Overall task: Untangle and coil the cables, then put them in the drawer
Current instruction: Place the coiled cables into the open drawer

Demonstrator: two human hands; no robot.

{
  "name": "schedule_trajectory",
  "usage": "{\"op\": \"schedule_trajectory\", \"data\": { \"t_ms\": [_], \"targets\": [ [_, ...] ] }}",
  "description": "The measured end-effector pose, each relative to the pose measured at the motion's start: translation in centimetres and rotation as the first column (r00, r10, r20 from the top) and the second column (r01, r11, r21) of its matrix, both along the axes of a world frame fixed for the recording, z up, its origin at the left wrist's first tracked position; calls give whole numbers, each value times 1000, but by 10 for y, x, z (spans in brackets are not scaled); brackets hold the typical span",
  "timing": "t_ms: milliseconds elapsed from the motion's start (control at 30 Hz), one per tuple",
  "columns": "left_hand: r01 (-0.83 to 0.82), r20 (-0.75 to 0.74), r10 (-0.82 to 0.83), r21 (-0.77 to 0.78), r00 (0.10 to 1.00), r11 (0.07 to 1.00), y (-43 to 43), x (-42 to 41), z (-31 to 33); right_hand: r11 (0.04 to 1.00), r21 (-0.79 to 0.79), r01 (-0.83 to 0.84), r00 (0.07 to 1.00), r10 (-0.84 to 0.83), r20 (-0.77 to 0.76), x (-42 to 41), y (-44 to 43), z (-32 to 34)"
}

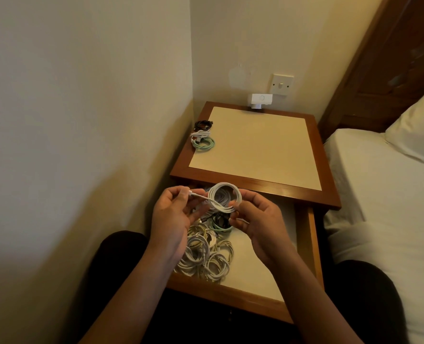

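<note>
The drawer stands open at the person's lap. White coils lie packed at its near left, and a mint coil and a black one lie just behind them.

**Step in hand (judged): securing the tail of the coil held above the drawer.**
1. Keep the loops stacked flat and do not loosen the grip on the far side.
2. Pass the tail through the ring or round the loops, snug but not kinked at the plug.
3. Lay the coil in the bare right part of the drawer, clear of the other coils so they do not tangle.

**Hands.**
- The left hand pinches the plug end between thumb and forefinger, with the other fingers loosely curled.
- The right hand grips the coil's right edge, thumb on the front of the loops and fingers curled behind.

Farther off, a small bundle of cables in black, white and mint lies at the table's left edge. An adapter sits at the wall beyond.
</note>
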State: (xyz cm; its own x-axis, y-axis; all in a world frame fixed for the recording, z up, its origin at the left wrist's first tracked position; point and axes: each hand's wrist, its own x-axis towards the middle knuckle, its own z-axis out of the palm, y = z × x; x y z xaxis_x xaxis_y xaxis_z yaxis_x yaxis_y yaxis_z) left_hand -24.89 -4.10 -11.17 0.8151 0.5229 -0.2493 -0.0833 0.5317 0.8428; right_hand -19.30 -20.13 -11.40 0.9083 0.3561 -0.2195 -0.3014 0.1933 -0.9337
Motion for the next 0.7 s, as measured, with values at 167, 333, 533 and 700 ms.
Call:
{"op": "schedule_trajectory", "data": {
  "t_ms": [167, 333, 533, 700],
  "targets": [
    [-99, -70, 93, -96, 993, 990, 6, 8, -3, 998, -17, -53, 995, 54, 78, -8, 2, 0],
    [38, -181, 50, 451, 982, 892, 3, 10, -10, 993, -28, -111, 986, 114, 120, -11, 3, 0],
    [253, -286, -115, 509, 951, 823, 1, 5, 2, 965, -263, -3, 939, 93, 331, -7, 5, -2],
    [381, -312, -234, 591, 921, 711, 8, 0, 3, 946, -324, -2, 929, 121, 350, -6, 8, -2]
  ]
}}
